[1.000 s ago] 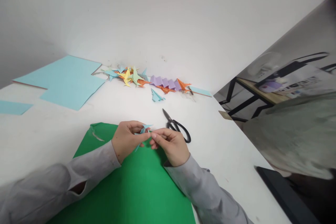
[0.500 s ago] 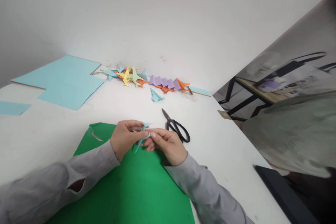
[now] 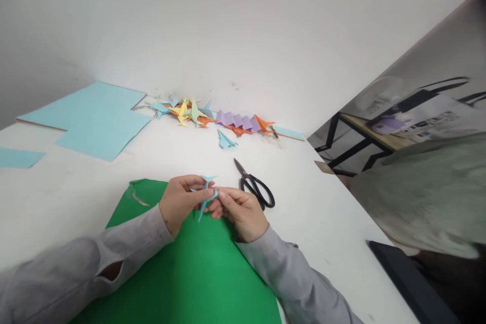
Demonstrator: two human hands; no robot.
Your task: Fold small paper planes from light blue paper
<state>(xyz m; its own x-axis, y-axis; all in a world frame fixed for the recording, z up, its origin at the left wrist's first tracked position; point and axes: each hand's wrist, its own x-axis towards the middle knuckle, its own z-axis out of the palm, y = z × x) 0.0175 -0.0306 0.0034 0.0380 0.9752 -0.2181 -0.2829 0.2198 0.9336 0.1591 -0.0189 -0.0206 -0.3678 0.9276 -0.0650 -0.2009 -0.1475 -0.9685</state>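
A small light-blue folded paper figure (image 3: 204,204) with pointed ends is held over a green sheet (image 3: 182,273). My left hand (image 3: 184,200) is closed on its body from the left, thumb in front. From the right, my right hand (image 3: 243,210) pinches one of its tips between thumb and forefinger. Part of the figure is hidden behind the fingers. Black-handled scissors (image 3: 253,182) lie just beyond my right hand, blades pointing away. Farther back rests another light-blue folded paper piece (image 3: 226,139).
Several coloured paper figures (image 3: 184,111) and a purple pleated strip (image 3: 237,120) lie along the wall. Light-blue paper sheets (image 3: 102,121) spread at the back left. At the right, a dark flat object (image 3: 402,278) sits at the table edge, near a person's pale clothing (image 3: 425,187).
The blue paper figure has turned slightly, its lower point shifting a little to the right. Both hands keep their hold on it; the scissors stay in place.
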